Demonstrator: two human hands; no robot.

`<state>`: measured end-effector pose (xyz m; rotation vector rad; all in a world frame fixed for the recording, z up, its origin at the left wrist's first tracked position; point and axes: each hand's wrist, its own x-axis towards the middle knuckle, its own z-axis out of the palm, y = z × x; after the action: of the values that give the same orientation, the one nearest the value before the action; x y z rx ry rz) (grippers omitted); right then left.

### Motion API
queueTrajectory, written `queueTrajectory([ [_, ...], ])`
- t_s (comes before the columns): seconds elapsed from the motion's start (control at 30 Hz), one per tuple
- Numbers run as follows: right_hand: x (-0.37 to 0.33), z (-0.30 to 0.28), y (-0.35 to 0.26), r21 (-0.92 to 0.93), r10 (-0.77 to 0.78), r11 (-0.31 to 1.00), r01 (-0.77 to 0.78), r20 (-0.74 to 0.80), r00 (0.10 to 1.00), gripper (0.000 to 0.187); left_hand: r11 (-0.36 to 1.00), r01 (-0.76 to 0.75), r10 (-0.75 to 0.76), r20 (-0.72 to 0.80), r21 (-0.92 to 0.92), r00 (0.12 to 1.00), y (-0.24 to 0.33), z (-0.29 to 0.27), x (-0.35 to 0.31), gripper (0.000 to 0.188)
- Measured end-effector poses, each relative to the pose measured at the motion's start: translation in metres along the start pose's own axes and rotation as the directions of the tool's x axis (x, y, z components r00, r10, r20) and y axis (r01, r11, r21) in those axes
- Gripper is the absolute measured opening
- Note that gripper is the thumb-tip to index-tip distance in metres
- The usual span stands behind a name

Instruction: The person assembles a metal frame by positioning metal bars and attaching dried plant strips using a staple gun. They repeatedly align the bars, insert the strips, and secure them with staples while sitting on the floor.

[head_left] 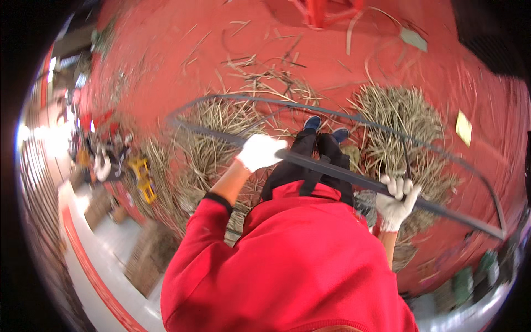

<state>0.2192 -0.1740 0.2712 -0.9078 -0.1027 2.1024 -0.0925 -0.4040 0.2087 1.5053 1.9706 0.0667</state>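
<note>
I hold a large dark grey frame (337,172) in front of my waist. It has a long straight bar on the near side and a thin curved rim on the far side, with thin struts between. My left hand (260,152), in a white glove, is closed round the bar left of its middle; glare washes out its fingers. Farther right along the same bar, my right hand (397,202), also white-gloved, has its fingers wrapped over it. The frame's two ends reach well past both hands.
Large heaps of cut straw-coloured strips, a left heap (210,130) and a right heap (406,119), lie on the red floor (177,66). A red stand (318,14) is ahead. A yellow plastic piece (142,180) and brown boxes (152,257) are at left. Yellow paper (463,128) lies right.
</note>
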Motion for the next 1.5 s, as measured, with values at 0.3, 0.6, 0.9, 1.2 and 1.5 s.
queueTrajectory([
  [0.3, 0.055, -0.169, -0.002, -0.061, 0.1, 0.987, -0.148, -0.485, 0.869, 0.032, 0.995, -0.086, 0.088, 0.031, -0.049, 0.996, 0.047, 0.106, 0.1, 0.018],
  [0.6, 0.075, -0.153, 0.114, 0.015, 0.344, 0.933, -0.36, -0.334, 0.878, 0.027, 0.954, 0.018, -0.17, -0.488, -0.3, 0.856, 0.024, 0.075, 0.012, 0.054],
  [0.9, 0.055, -0.215, 0.096, -0.242, 0.507, 0.73, -0.639, -0.434, 0.745, 0.019, -0.192, 0.849, -0.925, 0.381, -0.492, 0.011, 0.009, 0.291, -0.36, 0.046],
  [1.2, 0.031, -0.242, 0.096, -0.262, 0.451, 0.686, -0.679, -0.579, 0.679, 0.017, -0.399, 0.533, -0.758, 0.595, -0.746, 0.266, 0.209, 0.471, -0.377, 0.034],
  [1.5, 0.035, -0.213, 0.107, -0.187, 0.382, 0.785, -0.59, -0.604, 0.7, 0.014, -0.387, 0.207, -0.849, 0.435, -0.899, 0.301, 0.071, 0.383, -0.373, 0.032],
])
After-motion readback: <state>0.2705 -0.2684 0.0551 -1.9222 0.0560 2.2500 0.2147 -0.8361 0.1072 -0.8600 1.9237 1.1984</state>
